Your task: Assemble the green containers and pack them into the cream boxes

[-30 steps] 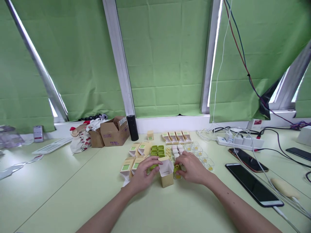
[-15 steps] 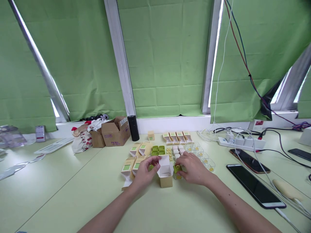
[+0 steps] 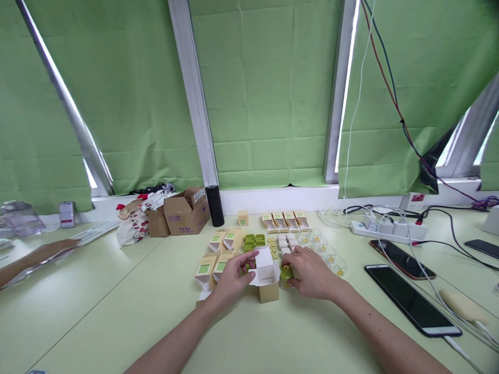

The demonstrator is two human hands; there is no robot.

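A small kraft-paper box (image 3: 268, 292) with a white inside stands open on the table in front of me. My left hand (image 3: 235, 275) pinches its left side flap between thumb and fingers. Just right of the box, my right hand (image 3: 312, 271) grips a small clear jar with an olive-green lid (image 3: 286, 272) from above. The jar's lower part is partly hidden by my fingers. Behind my hands are olive-green lids (image 3: 254, 238), small yellow pieces (image 3: 272, 241), pinkish-white blocks (image 3: 286, 237) and clear cups with yellow marks (image 3: 315, 238).
Flattened kraft boxes with green labels (image 3: 212, 266) lie left of my hands, more (image 3: 284, 221) at the back. A closed box (image 3: 243, 217) stands behind. Phones (image 3: 409, 296), cables and a power strip (image 3: 390, 231) occupy the right. Another person's arm (image 3: 35, 259) reaches in at left.
The small box has shifted slightly right, and its left flap is bent farther outward in my left hand. Another person's arm has come in at the left, over the papers there.
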